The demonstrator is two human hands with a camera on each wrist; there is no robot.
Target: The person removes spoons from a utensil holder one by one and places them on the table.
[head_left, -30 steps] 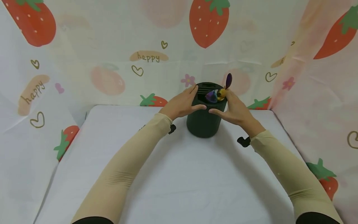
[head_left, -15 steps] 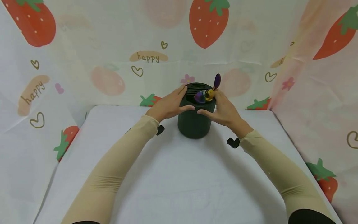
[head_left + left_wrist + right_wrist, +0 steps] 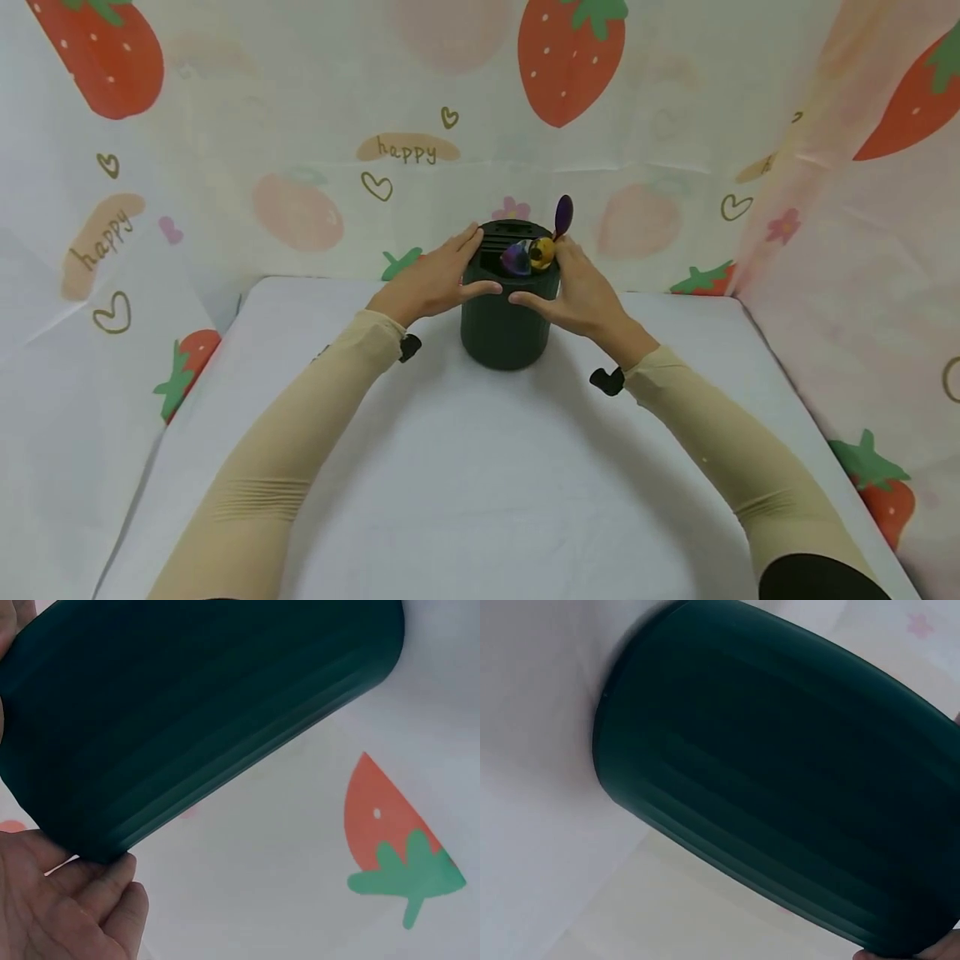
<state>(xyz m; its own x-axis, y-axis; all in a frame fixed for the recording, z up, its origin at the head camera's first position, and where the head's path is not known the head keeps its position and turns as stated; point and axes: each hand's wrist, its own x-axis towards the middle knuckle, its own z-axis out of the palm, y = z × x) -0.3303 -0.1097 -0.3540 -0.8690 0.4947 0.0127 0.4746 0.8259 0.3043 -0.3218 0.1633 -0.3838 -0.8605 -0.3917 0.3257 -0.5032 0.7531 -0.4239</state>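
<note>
A dark green, round utensil holder (image 3: 504, 329) with a slatted top stands near the back of the white table in the head view. My left hand (image 3: 431, 279) grips its upper left side, thumb across the front. From the right, my right hand (image 3: 588, 292) holds the same rim, the two thumbs nearly meeting. Out of the top show a purple spoon (image 3: 564, 215), a gold spoon head (image 3: 542, 252) and a blue-purple spoon head (image 3: 516, 258). The holder's wall (image 3: 202, 712) fills much of both wrist views, with left-hand fingers (image 3: 120, 900) at its upper end.
The white tabletop (image 3: 465, 483) stretches in front of the holder. A strawberry-printed backdrop (image 3: 300, 108) rises closely behind it, and a similar printed sheet (image 3: 862, 275) hangs along the right edge.
Both hands have moved the utensil holder to the left along the table, the spoons travelling with it. The grip looks the same. The head view has shifted slightly.
</note>
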